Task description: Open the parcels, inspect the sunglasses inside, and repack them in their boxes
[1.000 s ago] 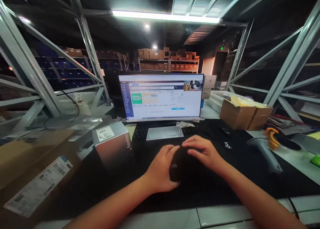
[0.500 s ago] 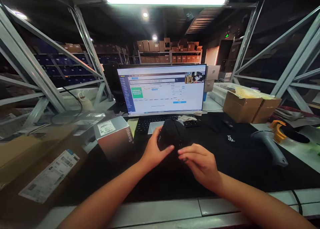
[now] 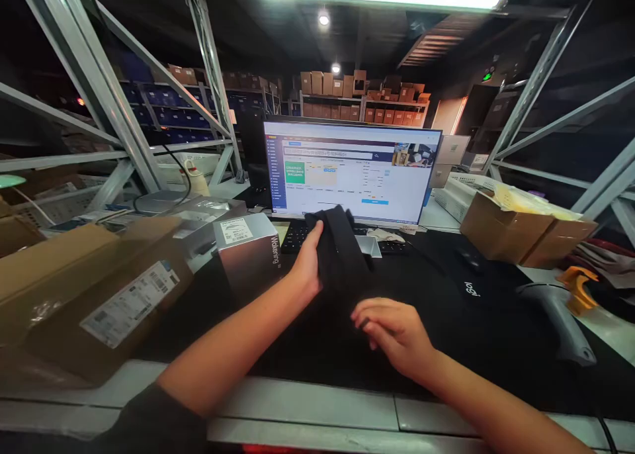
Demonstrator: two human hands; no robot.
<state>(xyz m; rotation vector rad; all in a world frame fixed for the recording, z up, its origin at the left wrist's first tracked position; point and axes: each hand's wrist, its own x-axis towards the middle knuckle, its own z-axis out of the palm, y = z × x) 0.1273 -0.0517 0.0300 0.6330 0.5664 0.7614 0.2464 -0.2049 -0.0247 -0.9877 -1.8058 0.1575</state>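
Note:
My left hand (image 3: 306, 262) grips a black cloth item (image 3: 342, 252), perhaps a cap or pouch, and holds it lifted in front of the monitor (image 3: 350, 173). My right hand (image 3: 394, 335) hovers low over the black desk mat (image 3: 471, 321), fingers loosely curled at the lower edge of the black cloth item; whether they pinch it is unclear. A keyboard (image 3: 297, 235) lies under the monitor, partly hidden by the cloth.
A grey box (image 3: 248, 255) and a long brown carton with a label (image 3: 99, 288) sit at the left. At the right are open brown cartons (image 3: 520, 226), a grey barcode scanner (image 3: 558, 321) and an orange tool (image 3: 578, 285). Metal rack struts flank both sides.
My left hand has lifted the black item from the mat up toward the monitor. My right hand has let go of its top and dropped lower. The view has shifted left.

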